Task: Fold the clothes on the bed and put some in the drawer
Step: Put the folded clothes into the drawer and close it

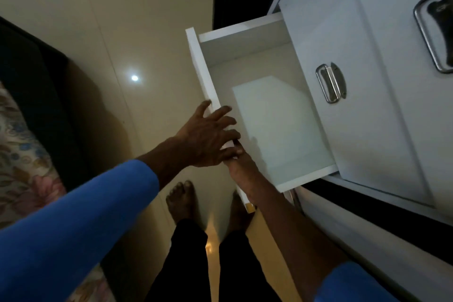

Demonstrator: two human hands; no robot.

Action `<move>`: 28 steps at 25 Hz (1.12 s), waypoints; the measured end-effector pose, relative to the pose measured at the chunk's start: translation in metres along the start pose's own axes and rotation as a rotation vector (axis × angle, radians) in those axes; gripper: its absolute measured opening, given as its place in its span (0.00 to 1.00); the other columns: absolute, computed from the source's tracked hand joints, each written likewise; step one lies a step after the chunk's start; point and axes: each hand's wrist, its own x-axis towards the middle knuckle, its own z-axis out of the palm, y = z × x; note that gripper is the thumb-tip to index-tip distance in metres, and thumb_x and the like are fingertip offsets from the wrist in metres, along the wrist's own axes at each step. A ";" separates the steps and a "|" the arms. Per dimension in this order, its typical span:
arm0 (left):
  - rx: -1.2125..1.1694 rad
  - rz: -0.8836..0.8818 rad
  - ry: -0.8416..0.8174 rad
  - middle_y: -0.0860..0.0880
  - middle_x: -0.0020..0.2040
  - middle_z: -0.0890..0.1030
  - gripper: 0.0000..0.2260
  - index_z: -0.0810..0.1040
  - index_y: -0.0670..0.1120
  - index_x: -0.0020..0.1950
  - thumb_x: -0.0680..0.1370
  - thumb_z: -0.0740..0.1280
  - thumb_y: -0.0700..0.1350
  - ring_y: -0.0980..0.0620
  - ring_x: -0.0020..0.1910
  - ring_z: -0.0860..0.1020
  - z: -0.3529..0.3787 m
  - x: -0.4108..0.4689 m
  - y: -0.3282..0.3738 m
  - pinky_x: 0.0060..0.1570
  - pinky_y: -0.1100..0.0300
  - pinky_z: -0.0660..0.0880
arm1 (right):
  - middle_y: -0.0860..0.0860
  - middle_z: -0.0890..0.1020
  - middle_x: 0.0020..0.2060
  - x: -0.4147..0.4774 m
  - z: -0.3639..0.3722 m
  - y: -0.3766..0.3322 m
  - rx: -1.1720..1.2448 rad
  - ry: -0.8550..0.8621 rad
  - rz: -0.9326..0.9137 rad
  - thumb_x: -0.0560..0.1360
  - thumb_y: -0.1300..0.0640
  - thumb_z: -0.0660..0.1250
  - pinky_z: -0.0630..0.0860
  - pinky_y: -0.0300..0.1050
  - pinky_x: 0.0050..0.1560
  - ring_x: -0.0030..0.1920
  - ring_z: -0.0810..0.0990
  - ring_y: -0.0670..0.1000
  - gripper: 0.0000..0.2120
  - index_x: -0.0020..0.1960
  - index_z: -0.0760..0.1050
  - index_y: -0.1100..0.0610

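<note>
I stand barefoot on the tiled floor (137, 32) facing the white chest, with its drawer (269, 117) pulled well out beside my legs. Its pale bottom is bare, with nothing lying in it that I can see. My left hand (208, 135) lies across the top edge of the drawer front (201, 64), fingers spread and fairly straight over the inside and thumb on the outer face. It holds nothing and only rests there, I think to steady the drawer or guide it on its runners. My right hand (241, 162) reaches in under the left at the same edge. Most of its fingers are hidden, so I cannot tell whether it grips the panel or merely touches it. The closed drawer above has a metal handle (331, 83), which neither hand uses. No clothes are in view. The bed (22, 154), with its floral sheet, runs along my left, near enough to turn to.
</note>
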 end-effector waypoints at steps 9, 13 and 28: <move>0.027 0.009 -0.034 0.48 0.79 0.66 0.30 0.65 0.53 0.79 0.79 0.69 0.57 0.45 0.82 0.56 0.038 -0.081 -0.036 0.79 0.44 0.59 | 0.47 0.62 0.81 -0.034 0.090 -0.009 0.111 -0.018 0.013 0.78 0.49 0.74 0.63 0.54 0.75 0.80 0.63 0.55 0.44 0.83 0.50 0.41; -0.209 -0.144 0.081 0.45 0.84 0.58 0.31 0.62 0.51 0.81 0.81 0.69 0.55 0.44 0.84 0.50 0.013 -0.091 -0.018 0.78 0.43 0.63 | 0.49 0.57 0.83 -0.050 0.071 -0.026 -0.195 0.005 -0.027 0.78 0.40 0.71 0.62 0.57 0.78 0.81 0.60 0.55 0.44 0.84 0.49 0.47; -0.350 -1.100 0.984 0.46 0.83 0.61 0.22 0.73 0.51 0.74 0.81 0.71 0.52 0.42 0.79 0.65 -0.334 -0.536 0.154 0.69 0.41 0.71 | 0.53 0.63 0.78 -0.463 0.008 -0.331 -0.694 0.017 -1.223 0.80 0.49 0.67 0.71 0.54 0.72 0.76 0.65 0.56 0.29 0.79 0.64 0.52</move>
